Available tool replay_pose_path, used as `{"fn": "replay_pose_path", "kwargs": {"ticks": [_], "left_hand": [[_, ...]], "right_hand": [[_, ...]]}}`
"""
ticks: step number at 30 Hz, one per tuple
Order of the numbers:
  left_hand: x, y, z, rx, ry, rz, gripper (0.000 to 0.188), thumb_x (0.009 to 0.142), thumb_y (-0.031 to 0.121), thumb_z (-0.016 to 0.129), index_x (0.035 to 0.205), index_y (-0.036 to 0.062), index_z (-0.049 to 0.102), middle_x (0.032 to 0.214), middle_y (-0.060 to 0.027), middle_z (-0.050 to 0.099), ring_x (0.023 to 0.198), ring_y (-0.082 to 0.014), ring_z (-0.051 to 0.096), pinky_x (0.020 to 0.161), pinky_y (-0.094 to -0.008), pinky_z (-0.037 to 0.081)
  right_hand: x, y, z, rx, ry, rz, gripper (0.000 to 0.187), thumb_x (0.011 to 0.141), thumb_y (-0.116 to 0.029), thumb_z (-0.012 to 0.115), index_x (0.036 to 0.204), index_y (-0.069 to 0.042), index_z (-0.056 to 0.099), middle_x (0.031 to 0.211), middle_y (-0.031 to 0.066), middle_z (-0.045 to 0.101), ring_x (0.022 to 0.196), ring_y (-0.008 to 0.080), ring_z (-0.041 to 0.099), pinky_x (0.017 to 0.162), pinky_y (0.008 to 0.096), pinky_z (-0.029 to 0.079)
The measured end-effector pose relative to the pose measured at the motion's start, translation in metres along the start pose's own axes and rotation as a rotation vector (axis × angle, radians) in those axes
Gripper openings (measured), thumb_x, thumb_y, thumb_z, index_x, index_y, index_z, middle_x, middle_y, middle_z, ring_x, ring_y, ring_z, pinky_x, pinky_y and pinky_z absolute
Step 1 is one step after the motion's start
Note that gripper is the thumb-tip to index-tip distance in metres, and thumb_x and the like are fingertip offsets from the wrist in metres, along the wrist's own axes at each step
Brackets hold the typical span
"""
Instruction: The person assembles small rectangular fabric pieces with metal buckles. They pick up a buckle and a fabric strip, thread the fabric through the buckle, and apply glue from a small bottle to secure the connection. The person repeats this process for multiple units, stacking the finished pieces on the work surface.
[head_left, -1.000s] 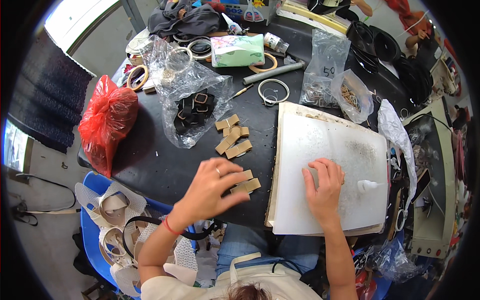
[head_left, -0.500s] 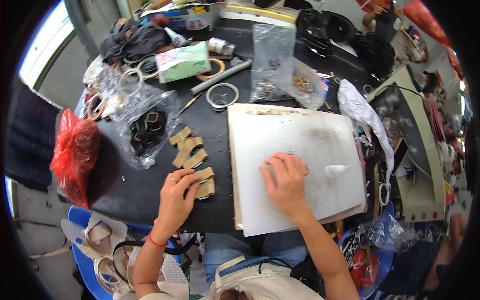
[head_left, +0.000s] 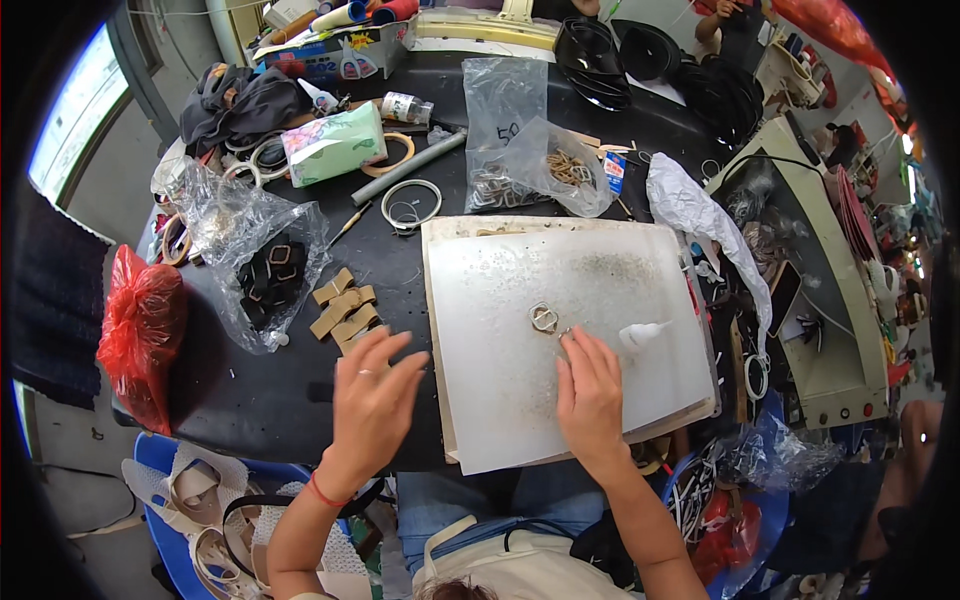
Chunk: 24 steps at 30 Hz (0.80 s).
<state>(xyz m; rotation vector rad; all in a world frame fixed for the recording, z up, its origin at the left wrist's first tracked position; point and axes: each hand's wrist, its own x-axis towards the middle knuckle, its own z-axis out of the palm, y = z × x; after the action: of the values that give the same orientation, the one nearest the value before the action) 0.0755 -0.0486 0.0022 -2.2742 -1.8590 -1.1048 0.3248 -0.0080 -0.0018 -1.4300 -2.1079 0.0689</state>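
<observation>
My left hand hovers over the near edge of the black table, its fingers spread and slightly blurred, with nothing visible in them. Just beyond it lies a cluster of folded tan strips, partly hidden by the hand. My right hand rests over a white board, fingers close together. A small metallic glint shows at its fingertips, too small to name. A metal buckle lies on the board just beyond those fingertips. To their right, a small white nozzle bottle is lying on its side.
Plastic bags of metal buckles sit behind the board. At left are a clear bag with black pieces and a red plastic bag. A grey rod and tape rolls lie farther back. Blue bins stand below the table.
My left hand has lifted off the nearest tan strips and moved slightly right. My right hand has drawn back toward me, and a buckle now shows on the board. The whole view has shifted a little.
</observation>
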Motion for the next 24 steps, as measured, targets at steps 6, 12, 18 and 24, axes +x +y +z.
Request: {"fn": "replay_pose_path", "kwargs": {"ticks": [6,12,18,24], "left_hand": [[0.037,0.032,0.029,-0.255,-0.083,0.143,0.023,0.080,-0.002,0.069,0.102,0.0055,0.069,0.115,-0.0115,0.064,0.116,-0.0356,0.056,0.093,-0.0426,0.048],[0.051,0.042,0.050,-0.352,-0.144,0.183,0.030,0.080,-0.006,0.065,0.107,0.0053,0.067,0.117,-0.0115,0.063,0.118,-0.0350,0.056,0.094,-0.0430,0.049],[0.095,0.035,0.089,-0.330,-0.337,0.425,0.028,0.082,0.001,0.066,0.109,0.0050,0.067,0.120,-0.0114,0.063,0.121,-0.0343,0.055,0.100,-0.0429,0.046],[0.068,0.019,0.073,-0.454,-0.364,0.281,0.024,0.086,0.010,0.067,0.109,0.0037,0.067,0.118,-0.0118,0.066,0.118,-0.0327,0.057,0.102,-0.0427,0.045]], "right_hand": [[-0.022,-0.036,-0.008,0.088,-0.088,-0.109,0.032,0.084,-0.001,0.064,0.115,0.007,0.061,0.119,0.0203,0.061,0.113,0.0359,0.057,0.098,0.0433,0.044],[0.040,-0.026,-0.068,0.173,-0.023,-0.162,0.028,0.087,-0.004,0.064,0.113,0.003,0.063,0.119,0.0201,0.062,0.107,0.0354,0.061,0.093,0.0412,0.049],[0.201,0.009,-0.065,0.169,-0.210,-0.435,0.014,0.086,-0.002,0.060,0.095,0.005,0.066,0.094,0.0238,0.067,0.091,0.0411,0.064,0.079,0.0433,0.053],[0.279,0.061,0.040,-0.487,-0.789,-0.119,0.021,0.082,0.000,0.056,0.098,0.006,0.067,0.109,0.0305,0.064,0.102,0.0384,0.065,0.086,0.0417,0.054]]}}
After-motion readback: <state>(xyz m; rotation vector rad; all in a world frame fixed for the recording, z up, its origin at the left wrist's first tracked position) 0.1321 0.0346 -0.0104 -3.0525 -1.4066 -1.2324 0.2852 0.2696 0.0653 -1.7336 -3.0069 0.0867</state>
